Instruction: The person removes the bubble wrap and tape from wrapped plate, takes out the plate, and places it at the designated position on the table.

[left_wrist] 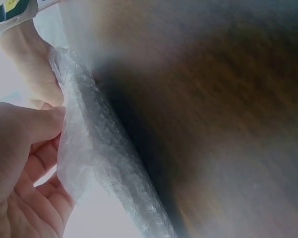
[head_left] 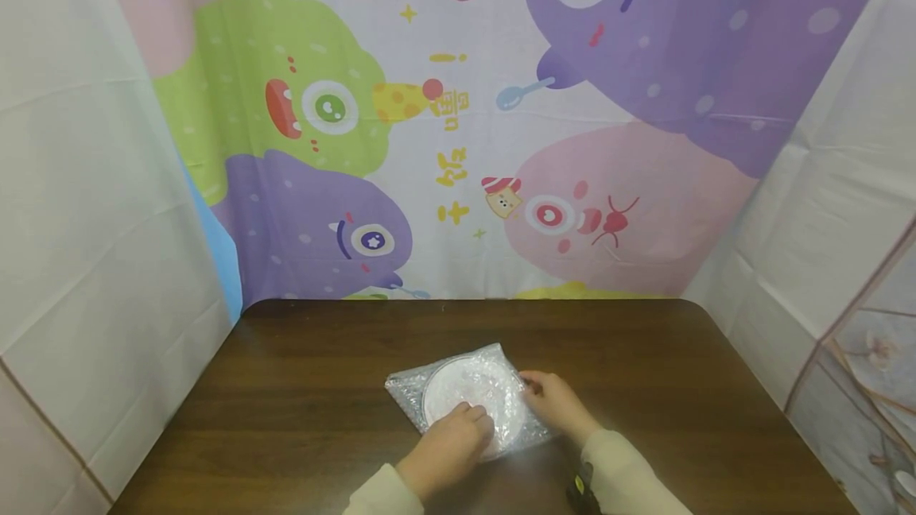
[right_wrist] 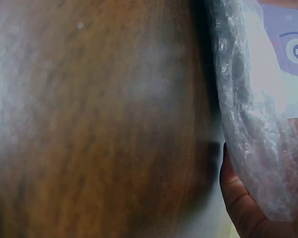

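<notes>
A round white plate-like thing [head_left: 458, 384] lies inside a clear bubble wrap bag [head_left: 408, 394] near the table's front. My left hand [head_left: 454, 442] is over the near part of the bag; in the left wrist view its thumb and fingers pinch the plastic edge [left_wrist: 72, 148]. At the bag's right side, my right hand [head_left: 560, 404] grips the wrap. The right wrist view shows fingers [right_wrist: 236, 193] curled around the edge of the bubble wrap [right_wrist: 253, 134], partly hidden by it.
The brown wooden table [head_left: 300, 388] reaches back to a cartoon-printed curtain [head_left: 458, 261]. Pale cloth hangs at the left [head_left: 93, 221] and right [head_left: 801, 181] sides. A dark strapped device [head_left: 581, 487] sits at my right wrist.
</notes>
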{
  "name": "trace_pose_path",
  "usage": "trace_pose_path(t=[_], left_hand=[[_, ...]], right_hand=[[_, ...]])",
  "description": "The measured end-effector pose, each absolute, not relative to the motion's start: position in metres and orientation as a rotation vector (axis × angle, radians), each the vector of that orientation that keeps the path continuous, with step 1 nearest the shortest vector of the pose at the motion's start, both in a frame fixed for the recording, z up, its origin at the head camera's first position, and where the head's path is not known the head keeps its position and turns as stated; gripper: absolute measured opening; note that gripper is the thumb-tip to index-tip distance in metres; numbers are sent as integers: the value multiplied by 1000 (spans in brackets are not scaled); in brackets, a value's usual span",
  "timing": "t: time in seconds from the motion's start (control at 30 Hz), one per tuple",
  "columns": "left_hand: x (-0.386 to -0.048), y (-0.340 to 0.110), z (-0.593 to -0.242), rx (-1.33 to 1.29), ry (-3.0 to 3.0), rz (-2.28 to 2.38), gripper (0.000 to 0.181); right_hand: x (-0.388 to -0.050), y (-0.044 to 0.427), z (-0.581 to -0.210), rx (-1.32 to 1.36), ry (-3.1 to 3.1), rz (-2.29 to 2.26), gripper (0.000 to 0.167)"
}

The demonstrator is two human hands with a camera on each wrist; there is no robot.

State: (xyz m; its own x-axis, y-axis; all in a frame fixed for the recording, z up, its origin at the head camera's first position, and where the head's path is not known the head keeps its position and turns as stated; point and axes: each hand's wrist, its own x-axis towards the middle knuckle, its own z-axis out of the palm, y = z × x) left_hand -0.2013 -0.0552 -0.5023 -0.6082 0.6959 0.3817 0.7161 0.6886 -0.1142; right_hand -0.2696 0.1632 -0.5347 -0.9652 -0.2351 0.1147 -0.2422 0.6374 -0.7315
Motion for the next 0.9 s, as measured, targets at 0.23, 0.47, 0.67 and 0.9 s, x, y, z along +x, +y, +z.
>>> trace_pose_path(t=[0.23, 0.47, 0.67, 0.9], left_hand=[[-202, -56, -505, -1085, -2528, -101, 16], [-204, -55, -506, -1072, -2574, -223, 16], [-207, -56, -508, -1060, -2601, -377, 17], [-209, -59, -510, -1053, -2595, -572, 19]], right_hand=[[-270, 162, -536, 405, -2839, 1254, 33], [-270, 163, -536, 415, -2835, 1253, 34], [-268, 163, -535, 417, -2838, 1258, 34], [-268, 163, -534, 444, -2827, 1247, 34]])
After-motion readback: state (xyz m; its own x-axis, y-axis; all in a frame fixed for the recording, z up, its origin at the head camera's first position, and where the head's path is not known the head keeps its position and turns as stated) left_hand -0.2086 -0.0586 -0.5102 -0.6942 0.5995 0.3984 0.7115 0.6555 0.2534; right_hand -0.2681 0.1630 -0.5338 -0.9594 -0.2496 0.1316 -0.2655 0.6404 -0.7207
